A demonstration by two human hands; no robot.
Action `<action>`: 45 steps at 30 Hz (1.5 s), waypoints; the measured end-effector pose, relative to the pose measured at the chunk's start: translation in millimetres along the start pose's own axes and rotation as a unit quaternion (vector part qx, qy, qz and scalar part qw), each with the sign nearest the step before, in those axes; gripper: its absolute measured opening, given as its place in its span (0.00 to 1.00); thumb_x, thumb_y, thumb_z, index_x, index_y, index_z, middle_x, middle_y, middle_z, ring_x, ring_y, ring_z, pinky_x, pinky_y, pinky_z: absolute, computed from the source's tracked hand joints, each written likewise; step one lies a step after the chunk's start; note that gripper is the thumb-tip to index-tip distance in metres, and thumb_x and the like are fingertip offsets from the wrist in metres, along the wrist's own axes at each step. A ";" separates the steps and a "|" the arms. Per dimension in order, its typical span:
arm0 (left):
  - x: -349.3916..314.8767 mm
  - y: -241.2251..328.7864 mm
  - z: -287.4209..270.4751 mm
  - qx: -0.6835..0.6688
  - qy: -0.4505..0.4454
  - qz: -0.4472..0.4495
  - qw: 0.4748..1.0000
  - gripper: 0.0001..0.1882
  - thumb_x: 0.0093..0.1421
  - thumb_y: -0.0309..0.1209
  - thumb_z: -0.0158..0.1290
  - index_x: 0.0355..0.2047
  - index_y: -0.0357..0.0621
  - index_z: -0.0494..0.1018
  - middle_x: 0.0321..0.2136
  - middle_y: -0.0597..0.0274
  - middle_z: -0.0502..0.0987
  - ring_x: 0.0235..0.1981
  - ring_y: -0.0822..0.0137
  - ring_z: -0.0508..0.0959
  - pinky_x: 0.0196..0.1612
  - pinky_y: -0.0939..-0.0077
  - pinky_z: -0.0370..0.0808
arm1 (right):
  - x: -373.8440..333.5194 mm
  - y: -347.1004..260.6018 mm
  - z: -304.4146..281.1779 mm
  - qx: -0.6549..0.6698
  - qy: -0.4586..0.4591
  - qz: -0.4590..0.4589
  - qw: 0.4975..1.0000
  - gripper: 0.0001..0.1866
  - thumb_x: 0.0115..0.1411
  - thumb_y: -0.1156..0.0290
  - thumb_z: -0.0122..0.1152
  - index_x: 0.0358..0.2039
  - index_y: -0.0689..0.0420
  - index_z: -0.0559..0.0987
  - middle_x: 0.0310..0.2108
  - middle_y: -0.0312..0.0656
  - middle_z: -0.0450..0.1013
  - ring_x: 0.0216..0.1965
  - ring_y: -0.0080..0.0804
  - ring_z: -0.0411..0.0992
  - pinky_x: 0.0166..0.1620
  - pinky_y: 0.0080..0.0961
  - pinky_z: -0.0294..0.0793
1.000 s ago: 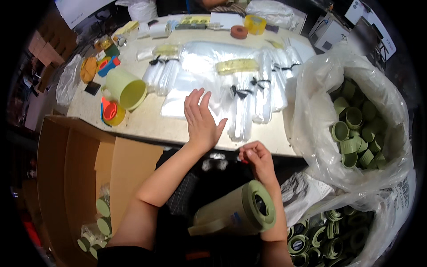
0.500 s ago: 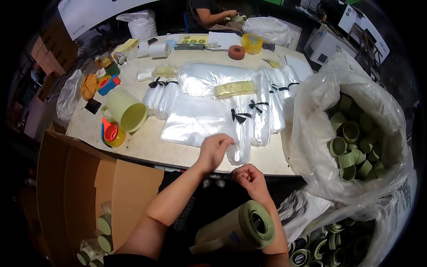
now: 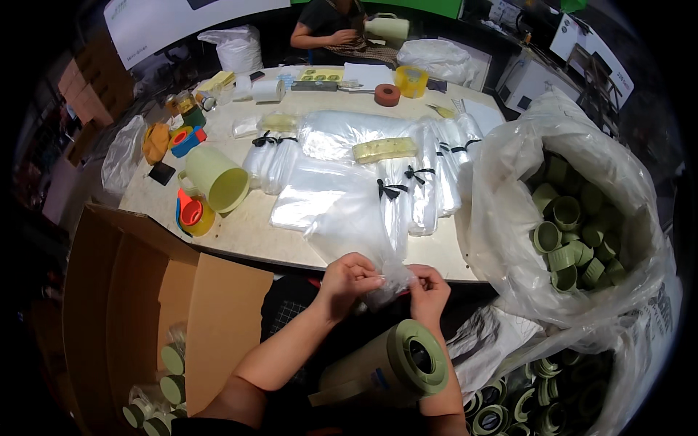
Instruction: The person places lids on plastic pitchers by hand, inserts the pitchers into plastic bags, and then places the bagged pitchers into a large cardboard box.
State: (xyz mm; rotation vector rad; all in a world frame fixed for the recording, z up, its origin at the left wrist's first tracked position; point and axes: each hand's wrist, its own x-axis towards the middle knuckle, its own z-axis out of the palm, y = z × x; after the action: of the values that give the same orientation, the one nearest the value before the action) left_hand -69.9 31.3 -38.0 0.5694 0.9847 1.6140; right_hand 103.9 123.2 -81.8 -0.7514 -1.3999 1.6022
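Between my two hands a clear plastic bag [image 3: 356, 227] is stretched, its mouth bunched near the table's front edge. My left hand [image 3: 352, 282] pinches one side of the mouth. The other side is gripped by my right hand [image 3: 429, 289]. A pale green jug [image 3: 363, 367] with a darker green collar and an open round top lies tilted in my lap, below my hands and against my right forearm. Flat clear bags [image 3: 305, 192] lie stacked on the table beyond, beside bag bundles [image 3: 395, 218] tied with black strips.
An open cardboard box [image 3: 229, 327] stands at my left, holding wrapped green-lidded items. On my right, plastic sacks hold green caps [image 3: 563, 258] and green rings [image 3: 491, 418]. Another jug [image 3: 218, 182] and tape dispensers [image 3: 193, 211] sit table-left. A person [image 3: 331, 36] sits opposite with a jug.
My hands have taken hold of a clear bag and drawn it off the stack toward me. Across the table, the other person's jug now stands raised beside them.
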 end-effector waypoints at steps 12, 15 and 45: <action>-33.4 32.8 12.2 -0.014 -0.253 0.008 0.967 0.15 0.65 0.35 0.55 0.46 0.40 0.69 0.23 0.69 0.67 0.26 0.77 0.66 0.32 0.78 0.68 | -10.1 -27.1 -100.2 0.224 0.236 0.023 0.945 0.06 0.61 0.77 0.64 0.35 0.54 0.75 0.29 0.35 0.75 0.28 0.24 0.73 0.32 0.23 0.76; -18.2 8.6 5.7 0.377 -0.222 0.126 0.890 0.13 0.64 0.32 0.56 0.45 0.39 0.69 0.23 0.69 0.67 0.26 0.77 0.65 0.31 0.79 0.65 | -20.6 -40.5 -102.3 0.416 0.241 0.159 0.862 0.05 0.64 0.74 0.60 0.39 0.54 0.75 0.29 0.35 0.74 0.28 0.21 0.73 0.26 0.19 0.74; -25.1 107.4 -35.5 0.370 0.136 0.342 0.853 0.08 0.61 0.29 0.55 0.31 0.37 0.70 0.21 0.60 0.70 0.23 0.70 0.67 0.28 0.74 0.65 | 13.8 -109.9 42.8 0.233 0.081 0.100 0.964 0.04 0.69 0.71 0.52 0.38 0.57 0.70 0.28 0.36 0.69 0.25 0.20 0.67 0.24 0.16 0.64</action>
State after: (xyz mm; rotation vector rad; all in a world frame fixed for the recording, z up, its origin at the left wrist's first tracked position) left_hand -150.2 -8.3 35.5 1.3614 1.7835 1.9286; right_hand 83.8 116.1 35.0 -0.7314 -0.8011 1.8859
